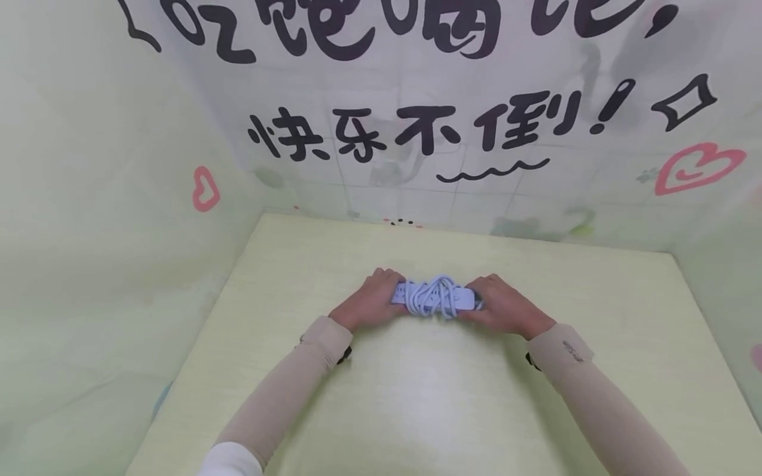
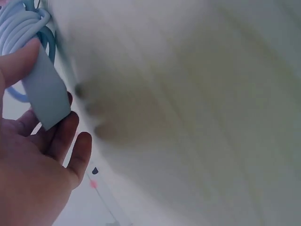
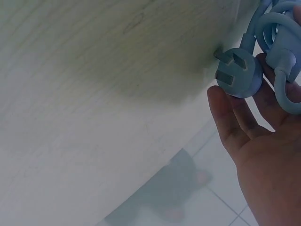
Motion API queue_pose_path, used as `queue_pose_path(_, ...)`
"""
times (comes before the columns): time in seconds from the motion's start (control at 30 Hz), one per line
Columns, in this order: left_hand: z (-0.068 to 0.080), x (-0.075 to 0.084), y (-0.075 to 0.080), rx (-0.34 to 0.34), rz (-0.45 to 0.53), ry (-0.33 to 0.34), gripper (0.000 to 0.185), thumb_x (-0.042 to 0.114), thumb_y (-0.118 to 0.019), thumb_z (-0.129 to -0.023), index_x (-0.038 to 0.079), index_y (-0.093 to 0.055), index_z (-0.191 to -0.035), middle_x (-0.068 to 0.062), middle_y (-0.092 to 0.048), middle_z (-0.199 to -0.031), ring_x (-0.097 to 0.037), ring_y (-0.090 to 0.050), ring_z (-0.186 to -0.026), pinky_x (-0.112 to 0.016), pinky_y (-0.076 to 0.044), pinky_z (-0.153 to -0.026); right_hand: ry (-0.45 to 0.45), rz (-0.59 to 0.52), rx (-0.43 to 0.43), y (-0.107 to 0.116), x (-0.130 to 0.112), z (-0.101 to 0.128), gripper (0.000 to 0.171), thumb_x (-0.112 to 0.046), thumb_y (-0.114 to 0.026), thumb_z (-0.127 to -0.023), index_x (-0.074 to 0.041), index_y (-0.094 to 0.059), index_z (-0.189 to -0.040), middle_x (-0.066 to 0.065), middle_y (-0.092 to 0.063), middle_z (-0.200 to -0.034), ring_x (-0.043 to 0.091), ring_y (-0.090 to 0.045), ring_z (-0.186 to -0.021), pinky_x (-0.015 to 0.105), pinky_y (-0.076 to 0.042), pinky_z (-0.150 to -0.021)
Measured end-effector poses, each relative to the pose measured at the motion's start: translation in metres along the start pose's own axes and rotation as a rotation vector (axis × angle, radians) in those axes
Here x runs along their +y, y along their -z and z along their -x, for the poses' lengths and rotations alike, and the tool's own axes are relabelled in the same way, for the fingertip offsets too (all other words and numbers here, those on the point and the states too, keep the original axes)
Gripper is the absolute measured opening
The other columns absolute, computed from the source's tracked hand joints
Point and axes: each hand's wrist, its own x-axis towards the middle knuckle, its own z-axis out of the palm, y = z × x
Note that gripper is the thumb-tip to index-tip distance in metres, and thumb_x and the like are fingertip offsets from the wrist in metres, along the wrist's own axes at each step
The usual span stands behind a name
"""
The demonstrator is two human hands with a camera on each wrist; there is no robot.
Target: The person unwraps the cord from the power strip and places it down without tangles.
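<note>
Head view: both hands, left point(image 1: 367, 303) and right point(image 1: 505, 307), grip power strip point(image 1: 433, 297) ends; loose cord coil point(image 1: 430, 295) may slip off.

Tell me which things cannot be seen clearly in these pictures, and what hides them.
- Power strip, head view: its sockets are too small and covered by the wound cord.
- Its two ends, head view: hidden under the left hand and right hand.
- Table, left wrist view: blurred.
- Plug, right wrist view: one pin is hidden.
- Cord, both wrist views: cut off by the frame edge.
</note>
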Motion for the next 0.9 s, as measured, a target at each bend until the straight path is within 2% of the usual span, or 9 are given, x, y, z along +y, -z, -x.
queue_pose_path(0.23,0.001,0.0,0.003,0.042,0.038,-0.036,0.054,0.04,-0.067,-0.097,0.008,-0.054,-0.139,0.001,-0.055,-0.116,-0.015,-0.04,-0.107,-0.03,-0.044,-0.091,-0.002,-0.056,0.025,0.0,0.002,-0.004,0.055,-0.038,-0.08,-0.087,-0.002,-0.066,-0.126,0.005,-0.07,-0.109,0.024,-0.055,-0.105,0.038,-0.048,-0.087)
queue_pose_path(0.43,-0.001,-0.001,0.005,0.1,0.073,-0.056,0.051,0.031,-0.068,-0.098,0.01,-0.053,-0.142,0.003,-0.056,-0.119,-0.014,-0.039,-0.107,-0.028,-0.045,-0.087,0.003,-0.183,-0.001,-0.002,0.013,0.0,0.057,-0.035,-0.084,-0.082,-0.004,-0.065,-0.127,0.005,-0.069,-0.109,0.019,-0.057,-0.099,0.033,-0.048,-0.084)
queue_pose_path(0.57,-0.002,-0.001,0.008,0.132,0.095,-0.058,0.05,0.028,-0.069,-0.097,0.012,-0.054,-0.141,0.003,-0.058,-0.12,-0.014,-0.039,-0.107,-0.028,-0.045,-0.087,-0.035,-0.277,-0.004,-0.003,0.015,0.004,0.064,-0.028,-0.084,-0.084,-0.003,-0.058,-0.137,0.01,-0.068,-0.12,0.022,-0.06,-0.104,0.036,-0.052,-0.087)
queue_pose_path(0.7,-0.002,-0.001,0.01,0.15,0.118,-0.062,0.049,0.026,-0.07,-0.097,0.012,-0.054,-0.141,0.002,-0.059,-0.123,-0.015,-0.039,-0.108,-0.029,-0.045,-0.088,-0.059,-0.349,0.033,-0.008,0.016,0.006,0.066,-0.022,-0.081,-0.087,-0.003,-0.052,-0.143,0.016,-0.067,-0.126,0.028,-0.065,-0.109,0.043,-0.055,-0.092)
queue_pose_path(0.8,-0.001,-0.002,0.01,0.159,0.133,-0.062,0.049,0.026,-0.069,-0.097,0.012,-0.054,-0.141,0.001,-0.06,-0.125,-0.016,-0.04,-0.109,-0.029,-0.045,-0.089,-0.101,-0.388,0.064,-0.013,0.018,0.007,0.065,-0.021,-0.081,-0.088,-0.002,-0.052,-0.142,0.019,-0.069,-0.123,0.031,-0.068,-0.108,0.045,-0.057,-0.092)
queue_pose_path(0.9,0.0,-0.002,0.011,0.177,0.167,-0.06,0.05,0.028,-0.069,-0.097,0.013,-0.054,-0.141,0.001,-0.06,-0.124,-0.016,-0.04,-0.107,-0.028,-0.044,-0.087,-0.132,-0.4,0.084,-0.02,0.021,0.008,0.057,-0.026,-0.081,-0.088,-0.003,-0.059,-0.135,0.014,-0.072,-0.114,0.026,-0.067,-0.101,0.039,-0.057,-0.087)
